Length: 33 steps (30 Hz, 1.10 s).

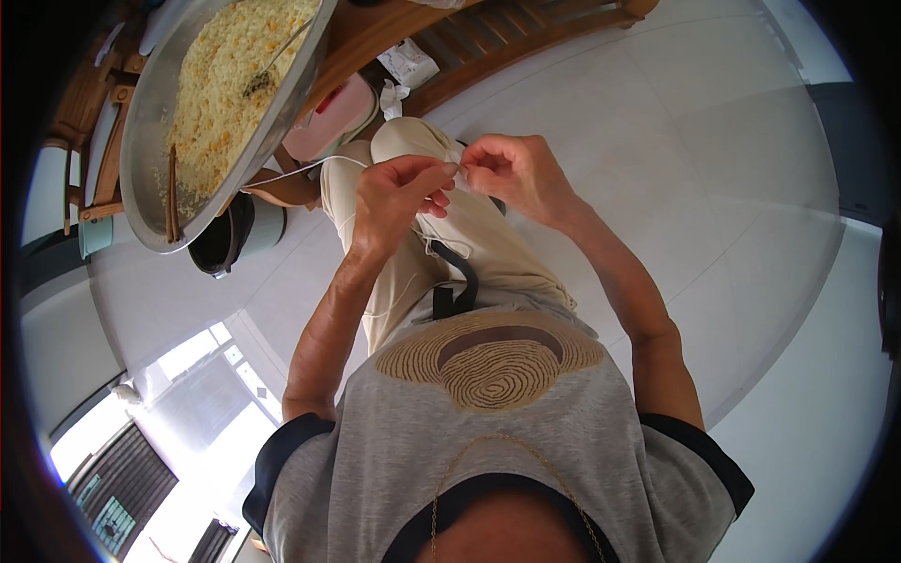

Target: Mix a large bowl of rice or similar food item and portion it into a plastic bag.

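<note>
Above my lap, the fingertips of my left hand (pixel 396 202) and my right hand (pixel 523 178) meet in a pinch. A thin white string (pixel 305 168) runs from the table side on the left to my left hand. Loose lengths of it hang below that hand and lie over my beige trousers (pixel 488 239). Both pinches seem to be closed on the string, though its end between the fingertips is too small to see clearly. Beside the hands, at the upper left, stands a large metal basin (pixel 143 188) of yellowish-white grains (pixel 221 98) with orange bits.
A spoon (pixel 282 54) and a pair of chopsticks (pixel 172 197) rest in the basin. Under the wooden table (pixel 375 38) are a pink-lidded container (pixel 330 122) and a white package (pixel 408 64). A dark-lined bin (pixel 225 239) stands below the basin. A black strap (pixel 462 277) lies at my waist.
</note>
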{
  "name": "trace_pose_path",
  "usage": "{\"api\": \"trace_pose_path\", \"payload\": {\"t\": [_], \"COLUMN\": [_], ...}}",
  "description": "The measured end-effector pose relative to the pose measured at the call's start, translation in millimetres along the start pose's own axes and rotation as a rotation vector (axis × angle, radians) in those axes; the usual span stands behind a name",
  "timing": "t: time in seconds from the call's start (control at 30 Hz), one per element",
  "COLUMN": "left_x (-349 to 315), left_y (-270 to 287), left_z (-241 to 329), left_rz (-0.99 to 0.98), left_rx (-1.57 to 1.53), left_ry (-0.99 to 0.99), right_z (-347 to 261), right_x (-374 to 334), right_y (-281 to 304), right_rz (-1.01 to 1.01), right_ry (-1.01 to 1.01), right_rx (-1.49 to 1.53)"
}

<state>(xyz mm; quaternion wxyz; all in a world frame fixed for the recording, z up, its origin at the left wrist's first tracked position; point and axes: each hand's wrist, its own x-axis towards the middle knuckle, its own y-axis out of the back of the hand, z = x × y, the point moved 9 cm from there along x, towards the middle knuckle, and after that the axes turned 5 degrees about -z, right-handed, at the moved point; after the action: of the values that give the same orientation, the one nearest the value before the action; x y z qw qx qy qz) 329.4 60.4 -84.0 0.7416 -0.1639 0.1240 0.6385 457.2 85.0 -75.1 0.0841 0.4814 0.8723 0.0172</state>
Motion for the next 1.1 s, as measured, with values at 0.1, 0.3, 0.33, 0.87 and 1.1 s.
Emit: {"api": "trace_pose_path", "payload": {"t": [0.1,0.3,0.33,0.87,1.1], "left_x": [1,1,0,-18,-13], "left_y": [-3,-2,-2,-20,-5], "left_z": [-1,-5,-6,80,69], "left_rz": [-0.032,-0.001,0.01,-0.123,-0.087], "left_rx": [0.024,-0.067,-0.1,0.452,0.126], "left_ry": [0.017,0.032,0.046,-0.66,-0.436], "right_z": [3,9,11,-49,-62], "right_x": [1,3,3,12,17], "right_y": [-3,-7,-7,1,9], "right_rz": [-0.039,-0.053,-0.053,-0.421,-0.352], "right_ry": [-0.005,0.0,0.0,0.084,0.071], "right_rx": [0.038,0.24,0.24,0.011,-0.014]}}
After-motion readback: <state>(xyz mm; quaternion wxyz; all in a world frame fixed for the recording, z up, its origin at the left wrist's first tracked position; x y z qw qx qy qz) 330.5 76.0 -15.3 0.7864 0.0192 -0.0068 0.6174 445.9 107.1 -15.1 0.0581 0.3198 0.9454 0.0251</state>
